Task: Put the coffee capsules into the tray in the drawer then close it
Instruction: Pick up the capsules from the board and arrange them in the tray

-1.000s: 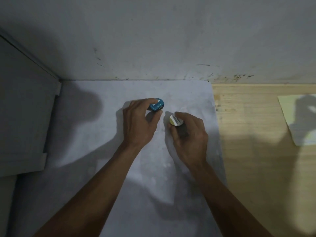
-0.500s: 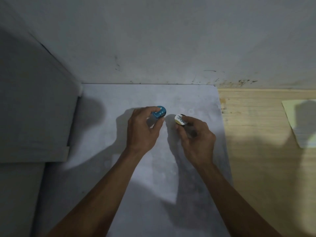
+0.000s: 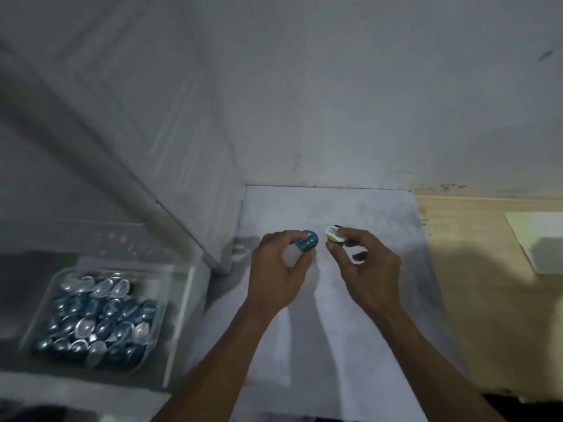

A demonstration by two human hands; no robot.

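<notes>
My left hand [image 3: 280, 269] pinches a blue coffee capsule [image 3: 307, 240] above the white countertop [image 3: 329, 330]. Just to its right, my right hand [image 3: 365, 266] pinches a capsule with a white and yellow lid [image 3: 334, 234]. At the lower left an open drawer [image 3: 179, 315] holds a clear plastic tray [image 3: 33, 318] filled with several blue and silver capsules [image 3: 97, 321]. Both hands are well to the right of the tray.
A grey cabinet side [image 3: 170, 166] rises between the drawer and the countertop. A grey wall [image 3: 365, 102] stands behind. To the right lies a wooden surface [image 3: 487, 284] with a pale sheet of paper [image 3: 536, 239] on it.
The view has swung to the left, bringing the open drawer and its tray into sight. Both hands have lifted slightly with their capsules and spread a little apart.
</notes>
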